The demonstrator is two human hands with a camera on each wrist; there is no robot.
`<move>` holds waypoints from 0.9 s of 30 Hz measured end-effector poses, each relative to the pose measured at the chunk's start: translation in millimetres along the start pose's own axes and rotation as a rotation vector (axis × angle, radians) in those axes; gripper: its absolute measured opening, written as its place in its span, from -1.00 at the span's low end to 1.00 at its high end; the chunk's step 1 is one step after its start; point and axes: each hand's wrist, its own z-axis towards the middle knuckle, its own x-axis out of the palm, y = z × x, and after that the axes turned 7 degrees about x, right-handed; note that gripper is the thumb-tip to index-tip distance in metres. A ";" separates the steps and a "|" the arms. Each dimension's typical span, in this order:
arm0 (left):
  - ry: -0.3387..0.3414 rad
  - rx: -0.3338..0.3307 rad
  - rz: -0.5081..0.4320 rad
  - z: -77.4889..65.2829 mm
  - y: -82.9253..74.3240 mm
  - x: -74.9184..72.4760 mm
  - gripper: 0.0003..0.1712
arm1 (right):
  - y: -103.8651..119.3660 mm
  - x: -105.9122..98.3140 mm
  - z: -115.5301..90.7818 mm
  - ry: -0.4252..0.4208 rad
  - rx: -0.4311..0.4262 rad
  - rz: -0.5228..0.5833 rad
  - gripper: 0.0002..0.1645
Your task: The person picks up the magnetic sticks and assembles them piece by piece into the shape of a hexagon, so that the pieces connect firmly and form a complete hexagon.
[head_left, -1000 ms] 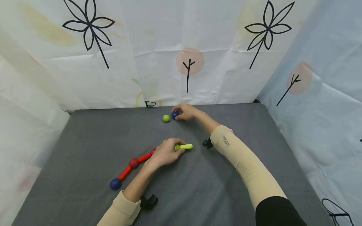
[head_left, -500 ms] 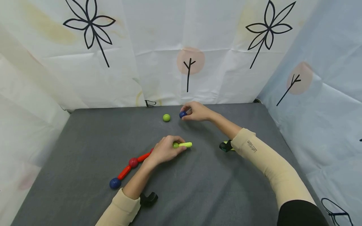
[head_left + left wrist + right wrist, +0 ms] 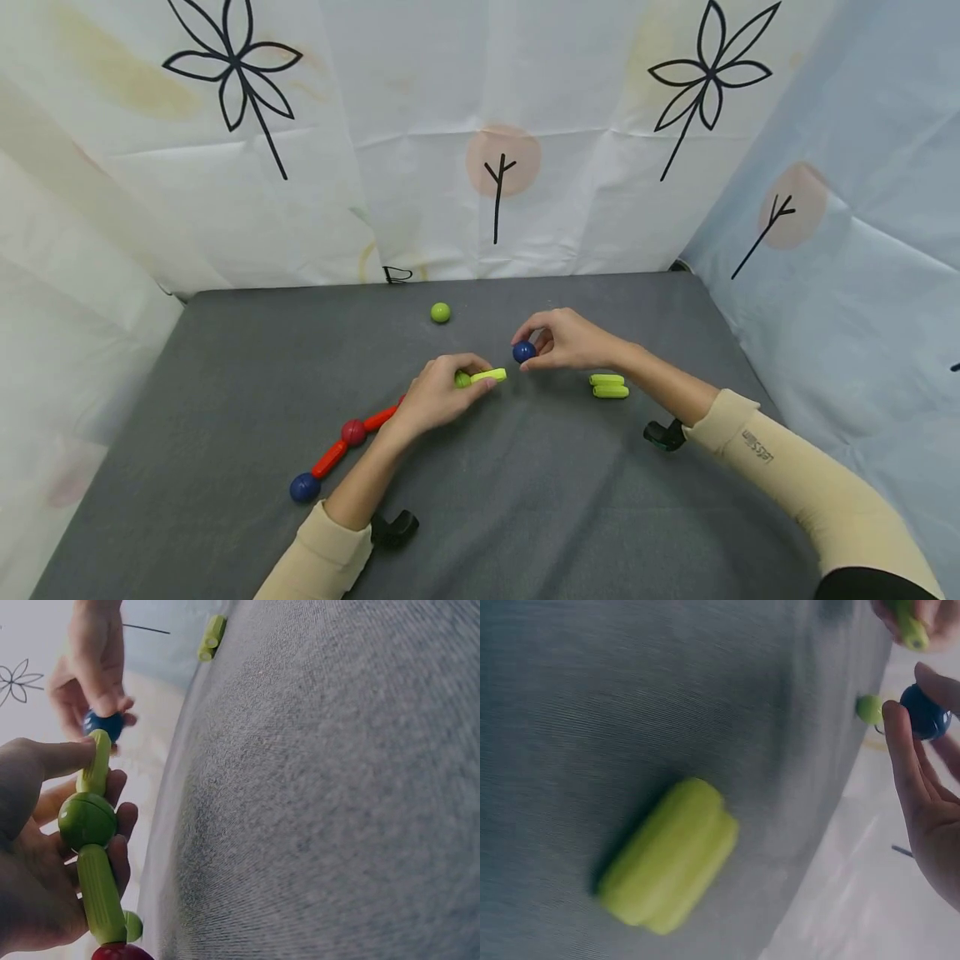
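Note:
My left hand point(image 3: 438, 396) pinches a yellow-green rod point(image 3: 94, 765) at the upper end of a chain of rods and balls. Below it in the left wrist view come a green ball point(image 3: 87, 822), a second yellow-green rod point(image 3: 101, 892) and a red ball point(image 3: 120, 952). In the head view the chain runs back under the hand to red rods point(image 3: 330, 459), another red ball point(image 3: 355, 432) and a dark blue end ball point(image 3: 305, 487). Thumb and fingers of my right hand point(image 3: 573, 339) hold a loose blue ball point(image 3: 524, 352), to the right of the pinched rod's free tip.
Two loose yellow-green rods point(image 3: 610, 386) lie side by side on the grey cloth-covered table point(image 3: 525, 517), near the right forearm. A loose green ball point(image 3: 440, 312) sits toward the back edge. Printed white sheets point(image 3: 420, 192) hang behind and at both sides.
My right hand has carried the blue ball from beside the loose green ball rightward and nearer, uncovering the two loose rods. The left hand has raised the pinched rod slightly.

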 end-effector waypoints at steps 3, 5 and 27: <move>-0.007 0.007 0.010 -0.5 -0.8 -0.3 -0.86 | 0.3 11.0 -5.8 -0.013 -0.005 -0.051 -0.54; -0.004 0.010 0.015 -0.6 -1.1 -0.2 -0.86 | 0.4 17.8 -6.6 -0.014 -0.034 -0.077 -0.54; 0.066 0.016 0.044 9.9 4.1 -1.5 -0.82 | -2.2 36.0 1.3 -0.007 -0.042 -0.117 -0.72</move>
